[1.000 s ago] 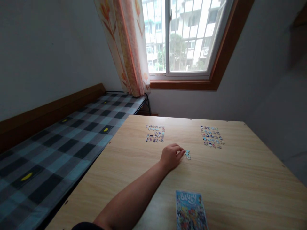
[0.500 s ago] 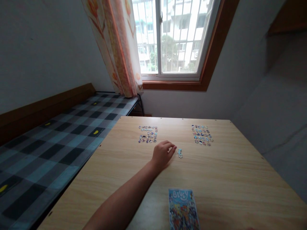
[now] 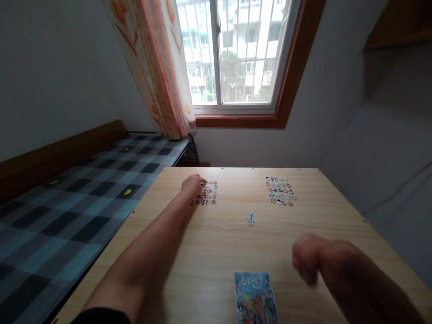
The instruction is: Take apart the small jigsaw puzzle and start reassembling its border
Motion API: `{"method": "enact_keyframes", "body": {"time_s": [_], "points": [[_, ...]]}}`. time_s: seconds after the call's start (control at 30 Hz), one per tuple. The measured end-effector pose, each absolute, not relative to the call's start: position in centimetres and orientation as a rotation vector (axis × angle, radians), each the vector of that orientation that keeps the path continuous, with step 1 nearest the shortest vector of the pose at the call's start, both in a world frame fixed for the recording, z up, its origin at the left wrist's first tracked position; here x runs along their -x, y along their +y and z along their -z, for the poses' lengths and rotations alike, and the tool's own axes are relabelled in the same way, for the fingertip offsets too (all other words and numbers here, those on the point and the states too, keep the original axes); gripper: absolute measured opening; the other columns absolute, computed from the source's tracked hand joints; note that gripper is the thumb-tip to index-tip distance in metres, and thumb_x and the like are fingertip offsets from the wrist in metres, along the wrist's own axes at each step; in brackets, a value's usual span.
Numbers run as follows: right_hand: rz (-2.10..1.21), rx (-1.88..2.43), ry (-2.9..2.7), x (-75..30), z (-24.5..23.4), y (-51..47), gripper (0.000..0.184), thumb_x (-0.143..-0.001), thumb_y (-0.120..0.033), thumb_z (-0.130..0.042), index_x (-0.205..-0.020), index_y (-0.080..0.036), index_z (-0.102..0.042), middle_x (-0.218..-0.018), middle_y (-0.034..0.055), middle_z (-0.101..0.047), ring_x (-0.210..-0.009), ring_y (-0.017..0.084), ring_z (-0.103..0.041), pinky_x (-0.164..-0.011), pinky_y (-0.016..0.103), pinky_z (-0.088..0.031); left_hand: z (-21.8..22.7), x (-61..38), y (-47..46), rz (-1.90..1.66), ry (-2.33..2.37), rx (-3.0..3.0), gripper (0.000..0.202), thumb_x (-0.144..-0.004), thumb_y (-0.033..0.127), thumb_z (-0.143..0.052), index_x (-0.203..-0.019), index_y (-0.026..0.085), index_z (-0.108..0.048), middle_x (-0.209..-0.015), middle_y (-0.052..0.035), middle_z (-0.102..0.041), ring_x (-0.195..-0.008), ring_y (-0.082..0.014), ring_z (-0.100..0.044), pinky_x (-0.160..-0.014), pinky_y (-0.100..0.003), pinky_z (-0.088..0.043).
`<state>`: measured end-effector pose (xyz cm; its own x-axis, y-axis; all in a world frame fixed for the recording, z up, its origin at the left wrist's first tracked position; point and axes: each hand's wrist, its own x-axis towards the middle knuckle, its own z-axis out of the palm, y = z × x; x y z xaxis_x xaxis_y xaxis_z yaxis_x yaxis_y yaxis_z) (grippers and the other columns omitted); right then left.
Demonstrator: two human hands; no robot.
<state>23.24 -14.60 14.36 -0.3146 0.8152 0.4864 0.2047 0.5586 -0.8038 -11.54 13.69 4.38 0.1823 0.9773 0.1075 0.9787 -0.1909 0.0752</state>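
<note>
My left hand [image 3: 193, 184] reaches to the far left of the table, its fingers pinched at the upper corner of the left group of puzzle pieces [image 3: 209, 196]. A small pale puzzle piece seems to be at the fingertips; the hand hides part of that group. Near the table's middle lies a short strip of joined light-blue puzzle pieces [image 3: 250, 219], touched by neither hand. Over the right side of the table hangs my right hand [image 3: 308, 258], smeared by motion, so its fingers cannot be made out.
Another group of loose puzzle pieces [image 3: 280, 191] is laid out in rows at the far right. A blue "Bluey" picture box [image 3: 256, 297] rests at the near edge. Left of the wooden table [image 3: 209, 243] is a bed with a checked cover [image 3: 101, 189]; beyond are a curtain and window.
My left hand has gone from beside the joined strip to the left group of pieces, farther away and leftward. My right hand has come into view from the lower right.
</note>
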Motion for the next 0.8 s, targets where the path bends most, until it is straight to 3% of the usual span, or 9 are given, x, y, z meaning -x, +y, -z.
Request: {"method": "enact_keyframes", "body": {"time_s": [0.07,0.17,0.3,0.4,0.57,0.7,0.8], "points": [[-0.558,1.118,-1.732,-23.8,-11.8,-11.6,0.024,-0.102,-0.040,-0.041,-0.088,-0.029,-0.057,-0.079,0.0040,-0.062,-0.074,0.019,-0.062,-0.063,0.032,-0.051,-3.9,11.5,13.8,0.162,-1.971,2.434,0.027,-0.087,0.034,-0.060,-0.105,0.029,-0.080,-0.108,-0.0056,-0.069,-0.096,-0.0214,-0.064,-0.076,-0.026,-0.047],[-0.383,1.232,-1.799,-25.0,-7.5,-7.8,0.023,-0.101,-0.038,-0.047,-0.087,-0.024,-0.057,-0.078,0.0040,-0.062,-0.072,0.018,-0.059,-0.065,0.030,-0.048,-3.4,11.4,14.0,0.134,-1.952,2.457,0.026,-0.086,0.034,-0.060,-0.102,0.030,-0.080,-0.108,-0.0061,-0.068,-0.097,-0.0221,-0.063,-0.076,-0.026,-0.047],[-0.389,1.321,-1.816,-26.0,-3.6,-4.7,0.026,-0.101,-0.039,-0.046,-0.091,-0.020,-0.061,-0.078,0.0038,-0.063,-0.067,0.017,-0.058,-0.062,0.028,-0.045,-3.2,11.1,14.6,0.133,-1.954,2.461,0.024,-0.085,0.030,-0.060,-0.098,0.028,-0.081,-0.107,-0.0070,-0.067,-0.097,-0.0221,-0.063,-0.078,-0.026,-0.047],[-0.404,1.352,-1.846,-25.6,-2.4,-3.0,0.026,-0.100,-0.037,-0.047,-0.090,-0.019,-0.064,-0.079,0.0049,-0.066,-0.069,0.018,-0.060,-0.066,0.030,-0.046,-3.5,11.0,15.4,0.137,-1.963,2.466,0.019,-0.081,0.029,-0.065,-0.091,0.026,-0.081,-0.107,-0.0074,-0.067,-0.096,-0.0226,-0.064,-0.079,-0.027,-0.047],[-0.377,1.270,-2.013,-23.5,-1.5,-0.5,0.022,-0.098,-0.026,-0.051,-0.098,-0.020,-0.072,-0.096,0.0081,-0.072,-0.090,0.021,-0.065,-0.085,0.035,-0.048,-5.9,9.9,15.4,0.216,-1.962,2.522,0.012,-0.080,0.028,-0.070,-0.086,0.023,-0.079,-0.097,-0.0063,-0.073,-0.091,-0.0219,-0.065,-0.078,-0.027,-0.047],[-0.265,1.249,-2.023,-22.4,-0.7,0.5,0.021,-0.098,-0.028,-0.056,-0.095,-0.020,-0.075,-0.093,0.0080,-0.071,-0.093,0.022,-0.062,-0.086,0.035,-0.047,-7.1,6.6,12.5,0.652,-1.940,2.859,0.018,-0.083,0.032,-0.069,-0.089,0.019,-0.079,-0.084,-0.0042,-0.076,-0.073,-0.0160,-0.064,-0.069,-0.026,-0.046],[-0.187,1.293,-1.980,-22.3,0.1,0.8,0.027,-0.098,-0.034,-0.059,-0.082,-0.019,-0.074,-0.085,0.0078,-0.069,-0.089,0.021,-0.060,-0.085,0.035,-0.045,-5.9,3.1,9.2,0.702,-1.909,3.094,0.017,-0.081,0.031,-0.070,-0.089,0.019,-0.080,-0.080,-0.0034,-0.076,-0.067,-0.0158,-0.064,-0.064,-0.026,-0.045]]}}
